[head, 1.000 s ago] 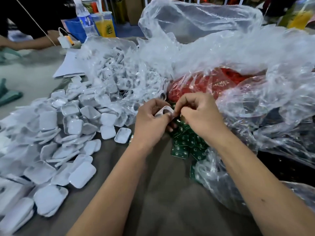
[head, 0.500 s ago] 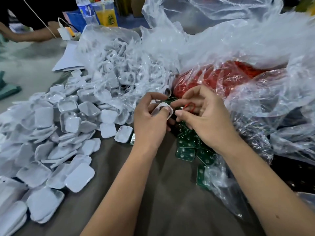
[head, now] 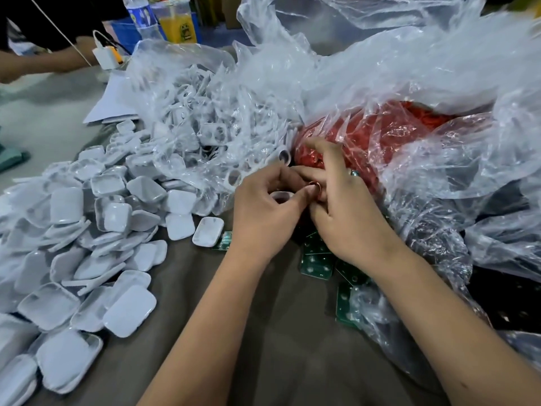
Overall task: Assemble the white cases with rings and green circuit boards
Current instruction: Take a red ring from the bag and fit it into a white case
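A person's two hands meet over a grey table (head: 278, 361) strewn with parts. The left hand (head: 260, 218) curls its fingers around a small white case (head: 281, 196), held open-side up between thumb and fingertips. The right hand (head: 345, 218) pinches a thin red ring (head: 315, 186) between thumb and forefinger, just beside the case's rim; whether the ring touches the case cannot be told.

Under and just behind the right wrist lie green circuit boards (head: 316, 263), scattered flat on the table, some spilling from a clear plastic bag (head: 409, 259) at the right. Behind the hands, a bag of red rings (head: 380, 142) bulges through crinkled clear film. To its left, another clear bag (head: 205, 127) holds white case parts with round openings.

A heap of white case shells (head: 87, 230) covers the left side of the table, most lying hollow-side up or flat, one loose shell (head: 207, 231) resting near the left wrist.

At the far edge stand a water bottle (head: 139, 16) and a cup of orange drink (head: 177, 24), with a white charger (head: 106, 57) and sheets of paper (head: 112, 104) nearby. Another person's arm (head: 38, 64) rests on the table at the upper left.
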Action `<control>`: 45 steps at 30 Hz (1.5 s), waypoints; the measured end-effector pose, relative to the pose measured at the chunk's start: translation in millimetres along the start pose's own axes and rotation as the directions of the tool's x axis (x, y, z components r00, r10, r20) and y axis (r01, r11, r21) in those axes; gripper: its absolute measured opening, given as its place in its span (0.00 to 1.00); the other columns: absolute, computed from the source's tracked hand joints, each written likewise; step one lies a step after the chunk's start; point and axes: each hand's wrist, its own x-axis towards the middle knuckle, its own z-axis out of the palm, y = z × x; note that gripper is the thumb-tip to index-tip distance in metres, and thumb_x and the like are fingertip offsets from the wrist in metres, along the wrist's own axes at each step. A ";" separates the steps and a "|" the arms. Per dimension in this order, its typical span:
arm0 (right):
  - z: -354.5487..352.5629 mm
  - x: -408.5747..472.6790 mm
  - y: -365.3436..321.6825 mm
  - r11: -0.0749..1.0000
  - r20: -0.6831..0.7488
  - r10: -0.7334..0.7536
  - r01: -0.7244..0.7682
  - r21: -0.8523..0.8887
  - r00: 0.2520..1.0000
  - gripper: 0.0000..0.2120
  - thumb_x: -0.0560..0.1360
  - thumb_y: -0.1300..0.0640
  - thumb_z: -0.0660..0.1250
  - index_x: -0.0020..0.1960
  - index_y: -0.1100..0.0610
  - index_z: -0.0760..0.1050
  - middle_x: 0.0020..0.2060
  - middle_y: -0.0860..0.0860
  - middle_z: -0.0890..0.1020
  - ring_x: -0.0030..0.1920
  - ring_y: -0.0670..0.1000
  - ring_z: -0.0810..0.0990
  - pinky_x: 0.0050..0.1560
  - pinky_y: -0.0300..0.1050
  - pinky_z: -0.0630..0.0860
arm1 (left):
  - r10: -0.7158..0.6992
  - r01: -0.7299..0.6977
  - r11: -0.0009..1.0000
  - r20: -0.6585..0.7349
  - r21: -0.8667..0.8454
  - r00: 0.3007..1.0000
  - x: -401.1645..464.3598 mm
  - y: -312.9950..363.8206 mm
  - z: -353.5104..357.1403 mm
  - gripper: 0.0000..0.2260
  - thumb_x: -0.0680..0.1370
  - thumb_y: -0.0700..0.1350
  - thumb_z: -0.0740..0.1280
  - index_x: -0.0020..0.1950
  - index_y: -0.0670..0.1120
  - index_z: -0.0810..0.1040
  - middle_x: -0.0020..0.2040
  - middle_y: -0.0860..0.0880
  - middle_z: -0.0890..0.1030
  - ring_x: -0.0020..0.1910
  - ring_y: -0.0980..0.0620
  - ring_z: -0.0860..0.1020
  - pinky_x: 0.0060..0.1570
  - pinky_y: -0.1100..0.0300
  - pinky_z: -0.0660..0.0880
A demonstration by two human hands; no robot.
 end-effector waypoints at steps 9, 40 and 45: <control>-10.7 3.0 0.5 0.954 -0.017 0.058 -0.050 0.297 0.998 0.22 0.74 0.64 0.78 0.66 0.50 0.80 0.56 0.43 0.86 0.44 0.48 0.88 0.48 0.41 0.83 | -0.312 0.280 0.864 -0.010 -0.419 0.950 3.4 6.6 -7.5 0.08 0.74 0.35 0.76 0.39 0.46 0.84 0.33 0.47 0.83 0.26 0.55 0.73 0.26 0.66 0.69; -14.5 1.6 0.0 0.931 -0.170 -0.078 0.133 0.340 0.982 0.21 0.70 0.60 0.81 0.62 0.58 0.83 0.49 0.50 0.87 0.44 0.47 0.85 0.45 0.36 0.81 | -0.302 0.243 0.815 -0.028 -0.526 0.953 4.4 13.2 -5.1 0.12 0.79 0.29 0.61 0.47 0.41 0.80 0.37 0.48 0.80 0.32 0.55 0.78 0.31 0.64 0.74; -14.6 1.2 1.5 0.922 -0.160 -0.067 0.123 0.366 0.985 0.20 0.71 0.62 0.80 0.61 0.60 0.83 0.49 0.52 0.87 0.44 0.47 0.84 0.44 0.35 0.80 | -0.252 0.185 0.872 -0.092 -0.453 0.963 2.5 6.8 -5.4 0.06 0.79 0.32 0.68 0.48 0.42 0.82 0.40 0.46 0.85 0.36 0.51 0.80 0.35 0.59 0.76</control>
